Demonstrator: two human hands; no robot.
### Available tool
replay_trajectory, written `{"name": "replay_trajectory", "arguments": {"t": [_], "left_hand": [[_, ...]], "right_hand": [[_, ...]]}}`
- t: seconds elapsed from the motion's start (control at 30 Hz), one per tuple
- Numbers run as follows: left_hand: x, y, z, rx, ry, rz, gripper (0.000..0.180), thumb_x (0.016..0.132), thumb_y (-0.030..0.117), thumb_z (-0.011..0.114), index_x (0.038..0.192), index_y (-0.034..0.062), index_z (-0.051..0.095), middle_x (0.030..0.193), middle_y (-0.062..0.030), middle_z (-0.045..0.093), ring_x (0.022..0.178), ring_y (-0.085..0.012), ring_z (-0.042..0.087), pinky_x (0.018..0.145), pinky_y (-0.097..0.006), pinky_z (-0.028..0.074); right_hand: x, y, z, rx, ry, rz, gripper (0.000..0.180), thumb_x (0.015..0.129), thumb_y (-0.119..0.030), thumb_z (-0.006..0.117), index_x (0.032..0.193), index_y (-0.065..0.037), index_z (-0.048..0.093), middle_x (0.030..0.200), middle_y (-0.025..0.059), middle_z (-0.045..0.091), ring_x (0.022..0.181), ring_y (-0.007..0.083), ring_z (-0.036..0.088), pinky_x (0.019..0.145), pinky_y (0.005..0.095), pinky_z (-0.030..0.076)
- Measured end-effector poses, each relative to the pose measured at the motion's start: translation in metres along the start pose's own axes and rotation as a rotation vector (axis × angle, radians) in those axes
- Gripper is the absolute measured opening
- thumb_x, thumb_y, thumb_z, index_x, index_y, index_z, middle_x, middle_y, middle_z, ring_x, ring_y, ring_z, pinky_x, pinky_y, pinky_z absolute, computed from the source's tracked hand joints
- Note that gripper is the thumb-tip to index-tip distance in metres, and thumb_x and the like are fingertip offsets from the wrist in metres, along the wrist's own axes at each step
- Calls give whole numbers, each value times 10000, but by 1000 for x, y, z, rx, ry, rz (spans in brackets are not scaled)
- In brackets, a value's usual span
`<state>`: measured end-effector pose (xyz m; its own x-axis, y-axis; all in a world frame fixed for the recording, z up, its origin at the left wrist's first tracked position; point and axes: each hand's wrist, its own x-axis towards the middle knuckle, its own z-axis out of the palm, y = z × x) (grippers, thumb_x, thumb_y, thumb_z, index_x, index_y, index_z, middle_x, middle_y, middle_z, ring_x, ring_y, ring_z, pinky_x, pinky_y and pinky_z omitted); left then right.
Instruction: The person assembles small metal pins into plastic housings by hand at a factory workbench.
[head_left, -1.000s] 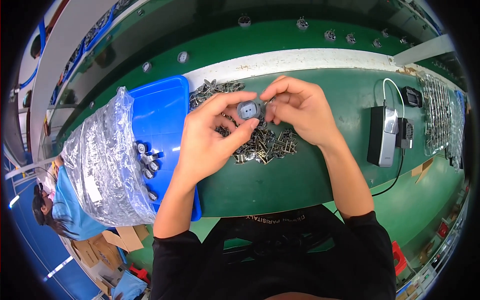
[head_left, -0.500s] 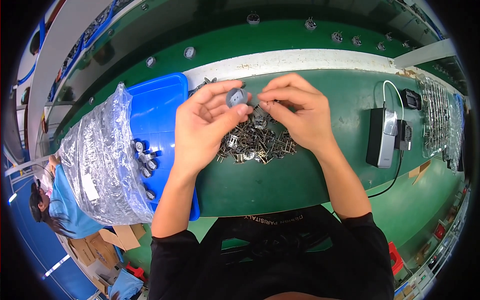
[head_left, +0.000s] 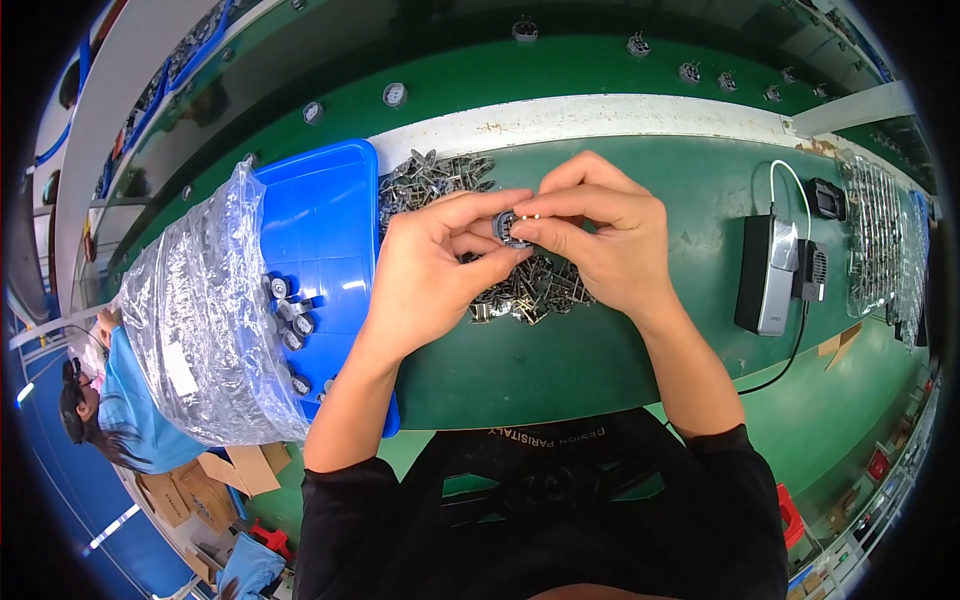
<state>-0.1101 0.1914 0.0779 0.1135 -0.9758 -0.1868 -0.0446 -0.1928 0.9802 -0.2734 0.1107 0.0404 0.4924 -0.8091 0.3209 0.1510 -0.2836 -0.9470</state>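
Over the green bench, my left hand (head_left: 415, 275) grips a small round grey plastic housing (head_left: 502, 229) between thumb and fingers, its hollow side toward my right hand (head_left: 615, 235). The fingers of my right hand are pinched at the housing's opening. Small light tips (head_left: 537, 216) of a thin part stick out between them; most of that part is hidden. Below both hands lies a heap of small metal pin pieces (head_left: 535, 292). Another heap of metal pieces (head_left: 430, 180) sits behind my left hand.
Left of my hands, a blue tray (head_left: 325, 215) holds several grey housings (head_left: 300, 323) and a clear plastic bag (head_left: 195, 320). A black-and-silver device (head_left: 767, 275) with cables stands right. Behind runs a green belt (head_left: 450, 80) carrying spaced parts. A person in blue (head_left: 150, 400) is far left.
My left hand has shifted right and turned the housing so its hollow side shows. My right fingers now meet it. Parts on the belt behind have moved slightly right.
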Motion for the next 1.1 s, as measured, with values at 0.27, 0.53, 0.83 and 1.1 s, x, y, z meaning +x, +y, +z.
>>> {"name": "replay_trajectory", "arguments": {"t": [0.27, 0.53, 0.83, 1.1], "left_hand": [[-2, 0, 0, -65, -27, -51, 461, 790, -185, 647, 1240, -90, 609, 1092, -156, 686, 924, -155, 692, 813, -249, 572], [5, 3, -12, -118, 21, -37, 296, 877, -29, 676, 1172, -23, 686, 900, -75, 712, 786, -111, 669, 726, -241, 547], [112, -16, -106, 602, 483, 43, 236, 871, 120, 687, 1084, 29, 735, 902, -98, 732, 791, -146, 685, 744, -279, 529], [184, -47, -117, 757, 523, 83, 202, 829, 227, 712, 986, 116, 773, 939, -119, 744, 905, -294, 708, 826, -372, 537]], "right_hand": [[0, -2, 1, -142, -9, -115, 166, 764, 1, 786, 918, -61, 775, 821, 23, 637, 676, 101, 594, 551, 239, 461], [5, -1, -6, -103, -110, -97, 172, 830, 2, 709, 978, -69, 761, 817, 35, 631, 651, 121, 591, 555, 257, 474], [3, 27, -6, -565, -163, -54, 181, 804, -79, 736, 982, -54, 713, 910, 48, 621, 779, 219, 598, 713, 333, 498], [3, 33, -13, -558, -266, -38, 126, 801, -5, 641, 922, -40, 648, 895, 82, 610, 844, 283, 583, 767, 401, 492]]}}
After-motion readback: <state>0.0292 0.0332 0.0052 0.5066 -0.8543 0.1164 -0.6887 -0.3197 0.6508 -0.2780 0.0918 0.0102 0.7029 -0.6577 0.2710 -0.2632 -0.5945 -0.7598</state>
